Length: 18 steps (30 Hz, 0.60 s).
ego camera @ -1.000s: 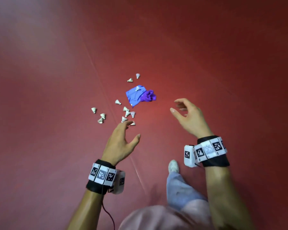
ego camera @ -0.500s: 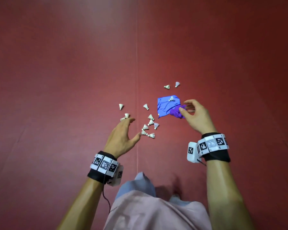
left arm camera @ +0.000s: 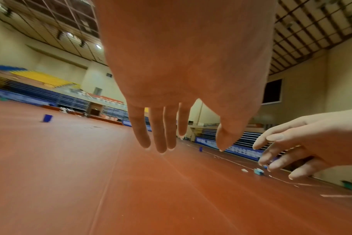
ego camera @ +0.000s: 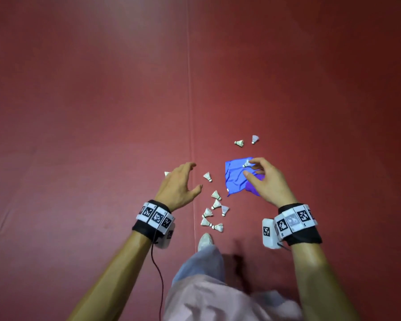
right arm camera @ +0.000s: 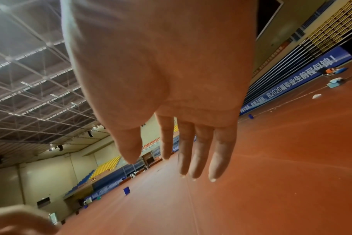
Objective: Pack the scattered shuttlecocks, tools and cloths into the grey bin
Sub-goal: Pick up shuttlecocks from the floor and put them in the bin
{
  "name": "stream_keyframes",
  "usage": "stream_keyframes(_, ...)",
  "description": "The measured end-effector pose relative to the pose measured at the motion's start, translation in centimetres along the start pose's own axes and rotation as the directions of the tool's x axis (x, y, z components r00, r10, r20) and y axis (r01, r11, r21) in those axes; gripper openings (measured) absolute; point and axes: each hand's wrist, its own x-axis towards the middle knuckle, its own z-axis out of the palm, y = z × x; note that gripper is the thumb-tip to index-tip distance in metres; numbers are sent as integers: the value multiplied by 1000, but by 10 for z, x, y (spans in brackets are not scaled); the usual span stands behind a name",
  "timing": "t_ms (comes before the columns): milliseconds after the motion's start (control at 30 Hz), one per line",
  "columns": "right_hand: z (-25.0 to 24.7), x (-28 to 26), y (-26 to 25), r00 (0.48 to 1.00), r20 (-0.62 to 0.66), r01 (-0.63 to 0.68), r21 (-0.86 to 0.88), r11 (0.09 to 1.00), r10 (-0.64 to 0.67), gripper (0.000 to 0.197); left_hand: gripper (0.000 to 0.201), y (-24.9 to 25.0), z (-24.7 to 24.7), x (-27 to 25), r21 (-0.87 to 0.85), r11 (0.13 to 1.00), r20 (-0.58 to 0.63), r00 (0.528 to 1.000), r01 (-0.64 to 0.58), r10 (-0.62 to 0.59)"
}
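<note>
Several white shuttlecocks (ego camera: 214, 209) lie scattered on the red floor, with two more (ego camera: 239, 143) farther off. A blue cloth (ego camera: 235, 179) lies flat with one shuttlecock (ego camera: 247, 165) on it, and a purple cloth (ego camera: 250, 189) shows beside it under my right hand. My right hand (ego camera: 249, 167) hovers over the blue cloth, fingers relaxed and spread, holding nothing. My left hand (ego camera: 196, 176) hangs empty to the left of the shuttlecocks and partly hides one (ego camera: 167, 174). The wrist views show the left hand (left arm camera: 191, 146) and the right hand (right arm camera: 163, 167) with straight fingers. No grey bin is in view.
A thin seam (ego camera: 191, 135) runs up the red sports-hall floor between my hands. My white shoe (ego camera: 205, 239) stands just short of the nearest shuttlecocks. Small blue containers (left arm camera: 47, 118) (right arm camera: 127, 190) stand far off, with stands along the walls.
I have stepped closer, so the shuttlecocks and cloths now lie right under my hands. My right hand has come over the blue cloth. Both hands stay empty.
</note>
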Motion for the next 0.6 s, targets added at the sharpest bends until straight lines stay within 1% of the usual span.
stream_keyframes(100,17,39,9,995,-4,-95,61,994,95,29,65,-17,-2,80,59,994,85,993,-93,88)
stream_keyframes(167,33,63,30,984,25,-177,112,978,175,29,62,-31,14,124,75,988,164,979,-134,121)
stream_keyframes(267,69,106,86,957,110,-281,114,953,270,33,59,-65,62,181,114,984,300,949,-139,100)
stream_keyframes(333,94,125,127,925,181,-349,61,935,333,38,60,-88,102,197,154,980,386,921,-126,58)
stream_keyframes(400,128,147,186,879,252,-408,-41,912,404,42,62,-121,158,211,214,970,480,877,-119,2)
stream_keyframes(467,165,161,249,817,326,-444,-169,880,475,47,63,-157,218,212,295,949,567,820,-111,-80)
stream_keyframes(533,202,170,310,758,391,-425,-310,850,521,52,63,-194,280,206,368,922,643,749,-118,-161)
stream_keyframes(567,220,173,338,736,416,-395,-378,837,534,55,62,-212,312,201,400,907,673,714,-129,-194)
stream_keyframes(600,236,176,366,717,440,-349,-445,825,540,59,62,-229,345,197,421,895,694,688,-149,-212)
